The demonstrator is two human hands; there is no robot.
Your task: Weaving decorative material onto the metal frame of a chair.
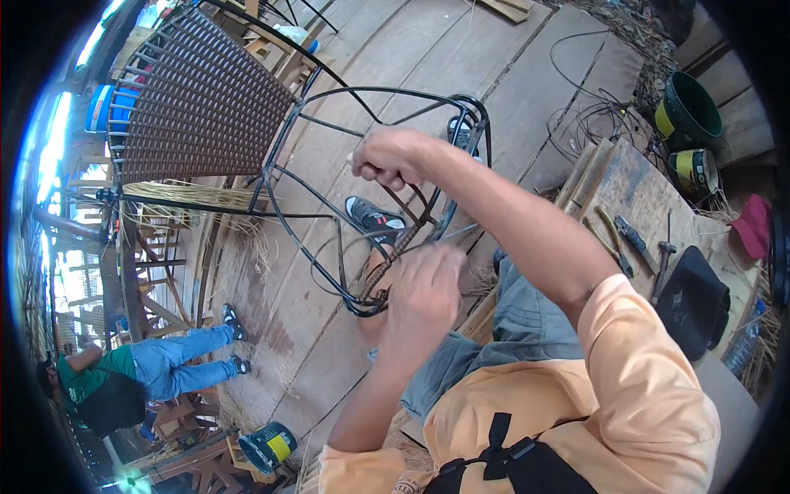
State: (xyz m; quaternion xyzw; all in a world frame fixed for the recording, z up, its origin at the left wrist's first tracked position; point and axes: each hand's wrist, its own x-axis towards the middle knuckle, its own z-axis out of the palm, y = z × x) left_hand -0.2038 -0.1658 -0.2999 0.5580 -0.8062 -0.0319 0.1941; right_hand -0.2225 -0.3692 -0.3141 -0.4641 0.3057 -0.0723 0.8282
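Observation:
A black metal chair frame [290,198] lies tipped in front of me, its back panel [206,99] woven in brown strands. Brown strand wrapping [403,244] covers part of a bar near my legs. My right hand [388,156] is closed in a fist above the frame; what it grips, if anything, is hidden. Lower down, my left hand [428,284] is smeared by motion beside the wrapped bar, and its fingers do not show clearly. A thin loose strand [317,262] loops around the frame just left of that hand.
At right, a wooden bench [629,185] bears pliers [636,239], a hammer [663,262] and a black pouch [694,300]. Dark buckets [690,107] and coiled strands [597,123] lie beyond. A person [148,370] in green stands at left, near another bucket [267,446].

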